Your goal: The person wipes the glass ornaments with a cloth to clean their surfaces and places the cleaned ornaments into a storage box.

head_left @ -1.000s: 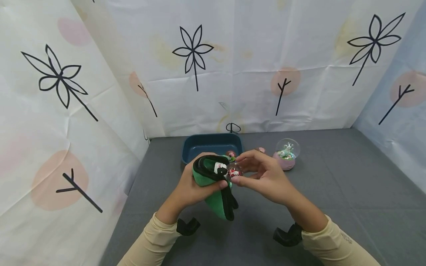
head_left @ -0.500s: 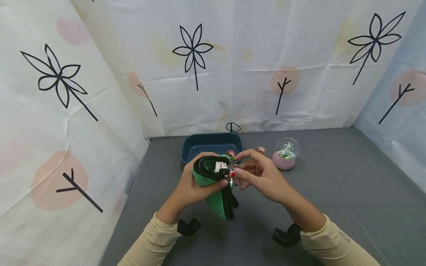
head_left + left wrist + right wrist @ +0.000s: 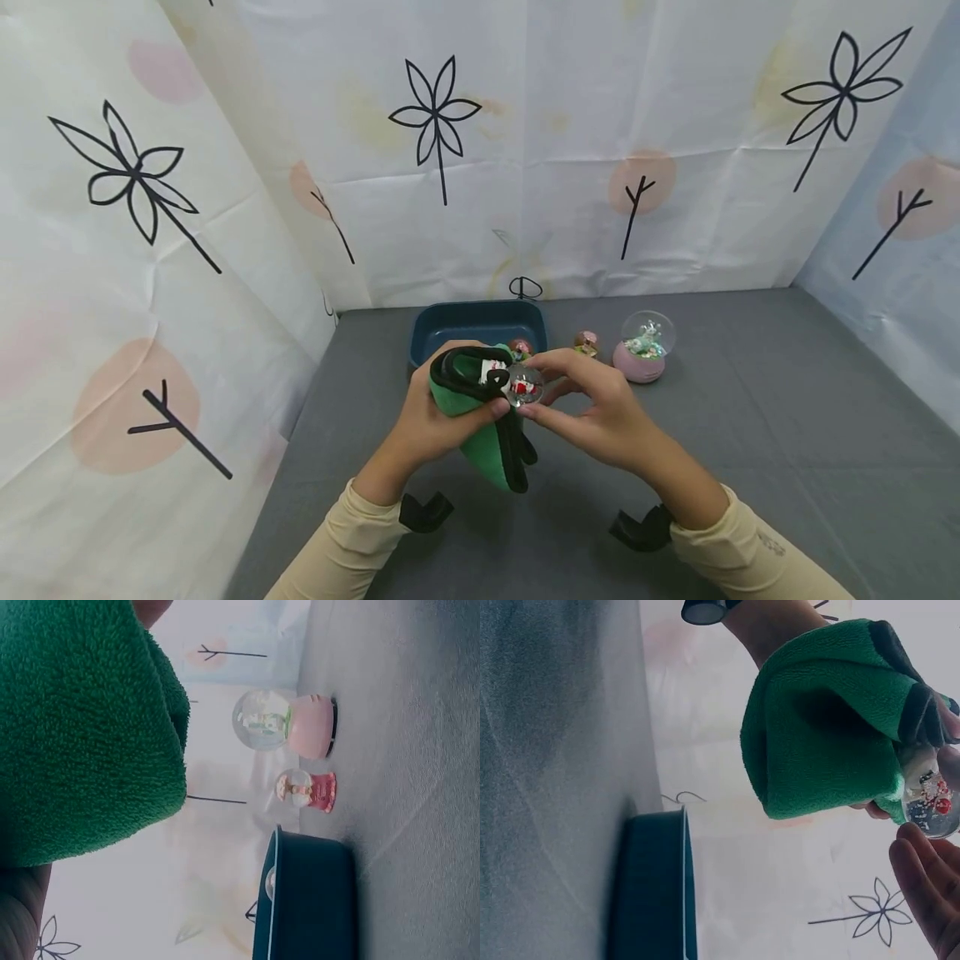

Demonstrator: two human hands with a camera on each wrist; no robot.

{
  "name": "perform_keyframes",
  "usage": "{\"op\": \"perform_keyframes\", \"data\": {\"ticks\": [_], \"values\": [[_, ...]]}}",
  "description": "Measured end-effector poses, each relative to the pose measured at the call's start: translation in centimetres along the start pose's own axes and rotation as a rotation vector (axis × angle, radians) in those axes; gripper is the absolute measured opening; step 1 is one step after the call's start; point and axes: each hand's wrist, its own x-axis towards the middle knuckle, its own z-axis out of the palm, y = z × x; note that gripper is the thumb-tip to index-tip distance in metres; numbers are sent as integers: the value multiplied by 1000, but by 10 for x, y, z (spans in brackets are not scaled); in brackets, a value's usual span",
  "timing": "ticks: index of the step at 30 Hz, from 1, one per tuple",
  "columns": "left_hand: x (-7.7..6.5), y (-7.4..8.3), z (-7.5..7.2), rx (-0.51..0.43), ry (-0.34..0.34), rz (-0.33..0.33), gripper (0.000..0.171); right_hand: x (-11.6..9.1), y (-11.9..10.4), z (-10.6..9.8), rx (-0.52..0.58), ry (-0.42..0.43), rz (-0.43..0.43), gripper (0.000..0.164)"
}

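My left hand (image 3: 431, 429) grips a green towel (image 3: 486, 458) with dark edging, bunched around the white base of a small snow globe. The clear ball of this snow globe (image 3: 527, 386) sticks out of the cloth to the right, a red and white figure inside it. My right hand (image 3: 603, 408) pinches the ball between thumb and fingers. In the right wrist view, fingertips and thumb lie against the glass of the snow globe (image 3: 930, 814), and the towel (image 3: 817, 757) hangs folded beside it. Only the towel (image 3: 90, 735) fills the near part of the left wrist view.
A dark blue tray (image 3: 480, 306) stands behind the hands, with a small snow globe (image 3: 519, 345) at its right end. To its right are a small red-based snow globe (image 3: 324, 792) and a larger pink-based one (image 3: 639, 364). A patterned cloth (image 3: 525, 233) hangs behind the table.
The right hand's fingers have shifted about the globe's ball, covering it more half a second ago and showing it more fully now. The left hand and towel have hardly moved.
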Motion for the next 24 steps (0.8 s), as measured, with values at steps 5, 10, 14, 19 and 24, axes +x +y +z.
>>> {"op": "perform_keyframes", "data": {"ticks": [5, 10, 14, 19, 24], "values": [[1, 0, 0, -4, -10, -12, 56, -1, -1, -1, -69, -24, 59, 53], [1, 0, -1, -23, -35, -13, 55, -1, -2, -2, -61, -36, 133, 49], [1, -1, -1, -38, -34, -3, 54, -1, -4, -2, 20, -56, 262, 42], [0, -2, -1, -6, -12, 45, 55, 0, -3, -3, 154, -57, 412, 30], [1, -2, 0, 32, -11, 69, 58, 2, 1, -6, 291, -136, 502, 22]]}}
